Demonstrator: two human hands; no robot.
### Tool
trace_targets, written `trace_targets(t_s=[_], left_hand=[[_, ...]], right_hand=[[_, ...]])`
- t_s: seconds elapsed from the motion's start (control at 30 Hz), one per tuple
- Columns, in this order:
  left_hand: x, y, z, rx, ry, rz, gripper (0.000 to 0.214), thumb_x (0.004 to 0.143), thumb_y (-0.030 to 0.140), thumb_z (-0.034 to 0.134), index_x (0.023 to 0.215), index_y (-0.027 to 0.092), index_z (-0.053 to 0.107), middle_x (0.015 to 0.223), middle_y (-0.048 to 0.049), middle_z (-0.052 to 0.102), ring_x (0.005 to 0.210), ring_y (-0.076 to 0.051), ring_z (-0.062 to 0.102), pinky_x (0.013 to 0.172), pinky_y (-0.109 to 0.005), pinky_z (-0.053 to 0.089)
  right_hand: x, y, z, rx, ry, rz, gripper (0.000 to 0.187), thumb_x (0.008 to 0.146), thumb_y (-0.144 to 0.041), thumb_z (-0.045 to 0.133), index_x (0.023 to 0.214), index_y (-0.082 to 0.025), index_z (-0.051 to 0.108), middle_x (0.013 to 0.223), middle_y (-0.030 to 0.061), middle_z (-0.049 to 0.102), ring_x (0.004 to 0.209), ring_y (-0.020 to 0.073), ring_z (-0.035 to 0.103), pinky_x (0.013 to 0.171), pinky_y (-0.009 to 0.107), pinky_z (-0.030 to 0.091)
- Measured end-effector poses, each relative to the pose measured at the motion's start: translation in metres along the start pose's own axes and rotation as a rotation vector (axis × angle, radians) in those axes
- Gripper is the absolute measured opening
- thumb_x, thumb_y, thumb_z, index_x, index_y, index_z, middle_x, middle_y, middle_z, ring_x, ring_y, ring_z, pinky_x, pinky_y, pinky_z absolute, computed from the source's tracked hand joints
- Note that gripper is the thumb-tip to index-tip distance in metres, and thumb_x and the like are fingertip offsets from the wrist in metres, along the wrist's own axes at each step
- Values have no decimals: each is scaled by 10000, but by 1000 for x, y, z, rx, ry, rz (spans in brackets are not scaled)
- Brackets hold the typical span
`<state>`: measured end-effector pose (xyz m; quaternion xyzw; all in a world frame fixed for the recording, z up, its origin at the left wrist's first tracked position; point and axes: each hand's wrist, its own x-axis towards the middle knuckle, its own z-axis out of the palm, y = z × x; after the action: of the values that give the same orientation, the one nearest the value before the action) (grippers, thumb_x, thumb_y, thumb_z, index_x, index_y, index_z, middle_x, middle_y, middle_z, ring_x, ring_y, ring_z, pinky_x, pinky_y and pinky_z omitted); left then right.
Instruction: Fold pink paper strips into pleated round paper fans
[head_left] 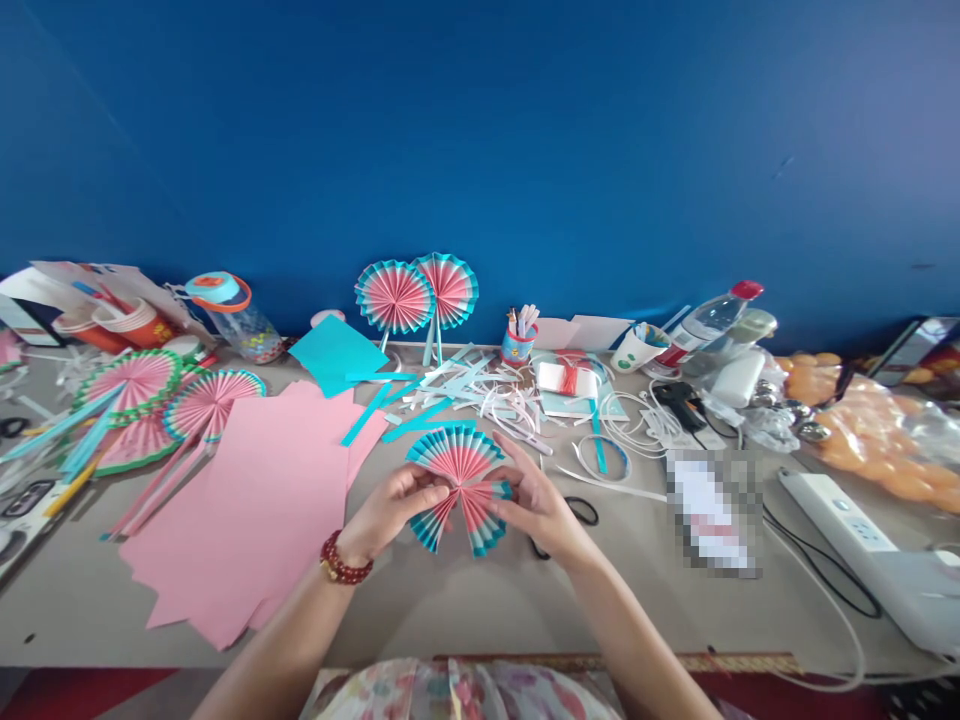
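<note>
Between my two hands is a pleated paper fan (455, 458), pink at the centre with a blue-and-white rim, spread nearly into a circle with gaps at its lower and right sides. My left hand (401, 505) pinches it near the centre on the left, thumb on top. On the right edge, my right hand (536, 500) grips the pleats between thumb and fingers. Some of the fingers are hidden behind the paper. Pink paper sheets (262, 500) lie beside my left forearm. White and blue paper strips (465, 385) are scattered beyond the fan.
Two finished fans (395, 297) lean at the blue wall. More fans (214, 402) lie left, near a bottle (232, 315). A pen holder (519, 342), red thread (568, 380), a paper cup (639, 347), a plastic bottle (705, 325), cables and a power strip (847, 525) stand rightward.
</note>
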<state>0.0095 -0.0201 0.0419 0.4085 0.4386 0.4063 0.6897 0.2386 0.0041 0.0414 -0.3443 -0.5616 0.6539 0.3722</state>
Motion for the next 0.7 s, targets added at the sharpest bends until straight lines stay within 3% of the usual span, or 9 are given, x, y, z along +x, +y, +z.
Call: trace_targets(t_s=[0.23, 0.33, 0.47, 0.7], left_hand=[[0, -2, 2, -95, -51, -32, 250, 827, 359, 682, 953, 151, 624, 810, -22, 688, 577, -169, 684, 527, -262, 524], [1, -5, 1, -57, -9, -10, 258, 807, 355, 704, 954, 152, 641, 867, -28, 700, 647, -161, 687, 629, -280, 542], [0, -7, -2, 132, 92, 20, 289, 760, 371, 745, 945, 153, 699, 988, -64, 727, 948, -222, 666, 857, -319, 519], [0, -6, -3, 180, 113, 45, 327, 758, 409, 738, 971, 161, 740, 1019, -75, 753, 1009, -263, 661, 897, -350, 516]], right_hand=[[1, 5, 1, 121, 23, 65, 714, 798, -296, 714, 1419, -275, 362, 988, 32, 663, 934, 176, 633, 804, 295, 508], [0, 5, 1, 115, 25, 62, 721, 803, -302, 714, 1425, -274, 350, 995, 36, 665, 925, 176, 641, 794, 291, 514], [-2, 2, 0, 49, 0, 6, 788, 820, -293, 708, 1472, -263, 266, 998, 51, 666, 947, 187, 634, 785, 299, 520], [-3, -2, -1, -18, -4, -34, 737, 858, -339, 670, 1469, -264, 264, 1072, 75, 659, 995, 211, 636, 837, 351, 523]])
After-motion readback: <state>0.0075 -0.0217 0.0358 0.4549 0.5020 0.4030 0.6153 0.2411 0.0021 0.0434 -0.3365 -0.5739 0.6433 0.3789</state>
